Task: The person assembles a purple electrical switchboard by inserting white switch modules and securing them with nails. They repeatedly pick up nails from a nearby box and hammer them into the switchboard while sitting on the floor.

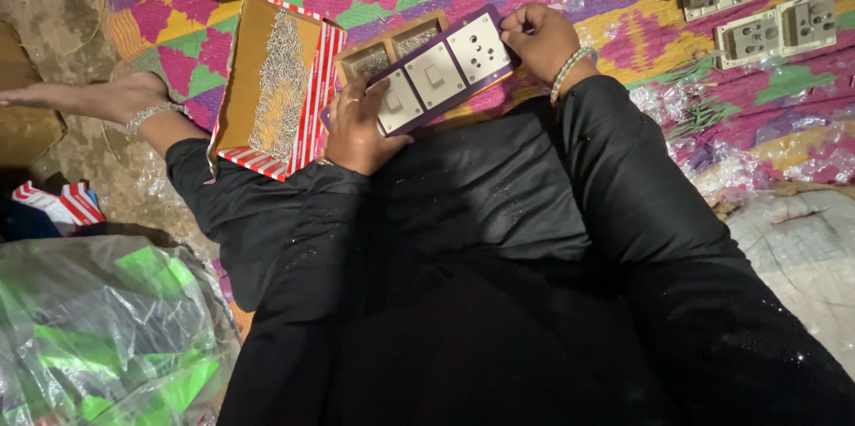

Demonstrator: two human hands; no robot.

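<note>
Under my grip: patchwork mat (623, 34), pink, yellow, green, purple. Far left of my grip: bare dirt floor (53, 43). Right, past my grip: crumpled clear plastic sheet (802, 239). Light dim, warm.

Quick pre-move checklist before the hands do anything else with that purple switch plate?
1. Left hand grips the near end of the purple switch plate: ok.
2. Right hand holds the far end: ok.
3. Plate face up, two switches and a socket showing: ok.
4. Red-striped box of screws beside the left hand, open: ok.
5. Small wooden tray partly covered by the plate: not ok.
6. Anything pinched in the right fingertips: cannot tell.
</note>
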